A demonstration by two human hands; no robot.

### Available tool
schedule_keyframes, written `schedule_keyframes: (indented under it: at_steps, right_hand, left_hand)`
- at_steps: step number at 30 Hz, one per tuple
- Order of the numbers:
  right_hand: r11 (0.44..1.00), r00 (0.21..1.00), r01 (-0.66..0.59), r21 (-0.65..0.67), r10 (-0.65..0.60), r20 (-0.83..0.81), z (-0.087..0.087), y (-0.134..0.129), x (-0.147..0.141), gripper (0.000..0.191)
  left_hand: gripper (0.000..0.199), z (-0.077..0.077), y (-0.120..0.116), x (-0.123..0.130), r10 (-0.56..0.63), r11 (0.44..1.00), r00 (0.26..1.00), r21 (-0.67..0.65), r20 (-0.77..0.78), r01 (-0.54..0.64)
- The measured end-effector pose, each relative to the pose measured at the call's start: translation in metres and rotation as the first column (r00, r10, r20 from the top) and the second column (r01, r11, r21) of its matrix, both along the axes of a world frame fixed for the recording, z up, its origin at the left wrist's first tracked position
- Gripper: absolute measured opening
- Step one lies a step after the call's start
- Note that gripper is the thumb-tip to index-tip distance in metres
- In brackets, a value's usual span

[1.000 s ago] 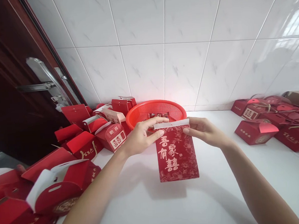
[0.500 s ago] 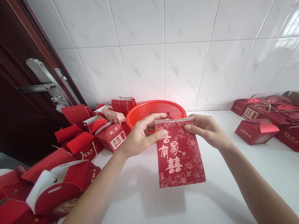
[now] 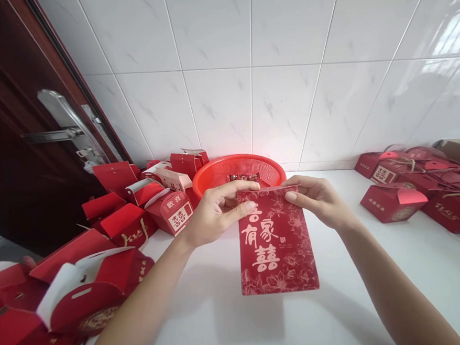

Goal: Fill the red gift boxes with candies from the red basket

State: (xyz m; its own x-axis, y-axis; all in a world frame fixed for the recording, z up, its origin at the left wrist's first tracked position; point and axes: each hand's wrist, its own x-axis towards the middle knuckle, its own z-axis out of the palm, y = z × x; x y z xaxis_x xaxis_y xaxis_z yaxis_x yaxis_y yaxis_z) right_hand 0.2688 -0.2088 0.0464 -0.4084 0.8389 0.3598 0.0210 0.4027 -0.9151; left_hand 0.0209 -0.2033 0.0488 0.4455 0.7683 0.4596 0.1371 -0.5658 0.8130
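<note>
Both hands hold up a flat red gift box (image 3: 276, 243) with pale Chinese characters and a flower print. My left hand (image 3: 220, 207) pinches its upper left corner, thumb on the front and fingers behind. At the upper right corner, my right hand (image 3: 318, 200) grips it the same way. The box hangs above the white tabletop and casts a shadow there. Behind it stands a red plastic basket (image 3: 210, 175) with small wrapped sweets (image 3: 243, 178) inside, partly hidden by my hands and the box.
Many open red boxes (image 3: 89, 293) crowd the left side. More red boxes (image 3: 393, 203), mostly with folded tops, stand at the right. A tiled wall (image 3: 288, 110) rises behind the table (image 3: 200, 311), and a dark door (image 3: 12, 156) with a metal handle is at the left.
The top edge of the box has tipped away, so its pale upper edge shows less. The bottom has come slightly nearer, and the sweets in the basket are more visible.
</note>
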Motion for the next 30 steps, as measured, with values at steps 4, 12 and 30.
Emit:
schedule_keyframes:
  at_steps: [4,12,30]
  right_hand:
    - [0.997,0.999,0.016,0.075,-0.019,0.029,0.0015,-0.0010,-0.0003,0.036]
    - [0.997,0.997,0.045,0.058,-0.048,0.060,-0.0011,0.0000,0.0004,0.030]
    - [0.960,0.981,0.163,0.227,-0.182,0.065,-0.0016,-0.0050,-0.0024,0.023]
  left_hand:
    - [0.029,-0.0016,-0.0004,0.0007,0.011,1.000,1.000,-0.013,0.024,-0.011]
    - [0.027,-0.0030,-0.0006,0.0007,0.044,0.999,0.998,-0.012,0.044,-0.043]
    - [0.023,0.0012,0.0017,0.0038,-0.036,0.986,0.993,-0.155,0.114,0.054]
